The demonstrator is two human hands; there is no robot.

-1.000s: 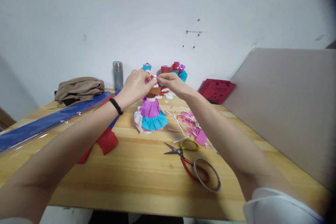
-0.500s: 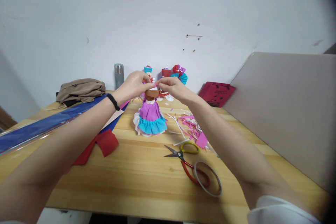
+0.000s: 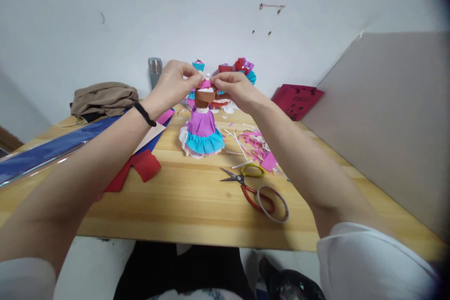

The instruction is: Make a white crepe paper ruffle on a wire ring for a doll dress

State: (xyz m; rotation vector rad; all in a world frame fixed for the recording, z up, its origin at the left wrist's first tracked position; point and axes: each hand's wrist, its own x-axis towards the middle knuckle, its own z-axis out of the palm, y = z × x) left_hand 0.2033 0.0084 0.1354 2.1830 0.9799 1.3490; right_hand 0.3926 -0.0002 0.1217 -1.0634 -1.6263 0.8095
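Observation:
A small dress form (image 3: 205, 98) stands upright on the wooden table, with a brown band round its body, a pink strip (image 3: 205, 84) at its top and a purple and turquoise skirt (image 3: 203, 133). My left hand (image 3: 181, 79) pinches at the left side of the pink strip, thumb and forefinger together. On the other side my right hand (image 3: 234, 85) has its fingers closed at the strip's right end; whatever lies between the fingertips is too small to make out. Behind the hands are more small dressed forms, partly hidden.
Scissors (image 3: 240, 178) and a tape ring (image 3: 273, 204) lie at the front right, paper scraps (image 3: 255, 143) beyond them. Red paper (image 3: 146, 166), a blue sheet (image 3: 87, 138), brown cloth (image 3: 105, 98) and a flask (image 3: 155, 71) are left. A grey panel (image 3: 383, 103) stands right.
The camera view has tipped downward, so the scene sits higher. My hands have parted slightly, and more of the pink strip and the form's top now shows between them.

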